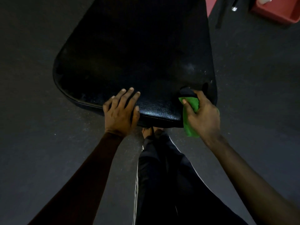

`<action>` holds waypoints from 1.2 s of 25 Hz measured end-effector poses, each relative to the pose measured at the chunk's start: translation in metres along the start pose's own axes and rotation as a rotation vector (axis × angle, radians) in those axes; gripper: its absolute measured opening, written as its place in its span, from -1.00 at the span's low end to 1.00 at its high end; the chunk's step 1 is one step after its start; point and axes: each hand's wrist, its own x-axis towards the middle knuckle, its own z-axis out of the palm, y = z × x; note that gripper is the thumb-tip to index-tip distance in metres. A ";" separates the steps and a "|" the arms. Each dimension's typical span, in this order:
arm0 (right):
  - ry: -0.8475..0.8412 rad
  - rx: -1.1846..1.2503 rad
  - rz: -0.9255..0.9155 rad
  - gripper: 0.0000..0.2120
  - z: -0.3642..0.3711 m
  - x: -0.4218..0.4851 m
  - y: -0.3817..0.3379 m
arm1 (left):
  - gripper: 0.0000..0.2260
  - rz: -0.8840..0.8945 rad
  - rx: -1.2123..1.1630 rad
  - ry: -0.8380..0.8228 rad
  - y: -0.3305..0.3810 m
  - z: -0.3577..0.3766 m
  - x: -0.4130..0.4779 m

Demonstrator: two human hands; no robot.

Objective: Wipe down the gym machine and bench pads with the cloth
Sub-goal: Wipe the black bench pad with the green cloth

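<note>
A wide black bench pad (129, 59) fills the upper middle of the head view, its rounded near edge towards me. My left hand (121, 110) rests flat on that near edge with fingers straight and spread. My right hand (202, 114) grips a green cloth (190, 111) at the pad's near right corner, thumb across the cloth; the cloth's lower end hangs off the pad's edge. A dark part of the cloth bunches above my thumb.
Dark rubber floor (32, 143) lies around the bench. A red box (276, 12) and a thin black bar (222, 15) stand at the top right. My legs in dark trousers (162, 176) and my feet are just below the pad's near edge.
</note>
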 end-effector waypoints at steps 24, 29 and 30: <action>0.105 -0.032 0.193 -0.77 0.000 0.061 0.024 | -0.61 0.174 -0.094 -0.325 0.135 0.010 0.051; -0.012 -0.035 0.194 -0.63 0.000 0.099 0.025 | -0.60 0.174 -0.056 -0.304 0.134 0.012 0.050; -0.071 -0.046 0.182 -0.47 -0.003 0.093 0.030 | -0.59 0.178 -0.055 -0.308 0.135 0.012 0.050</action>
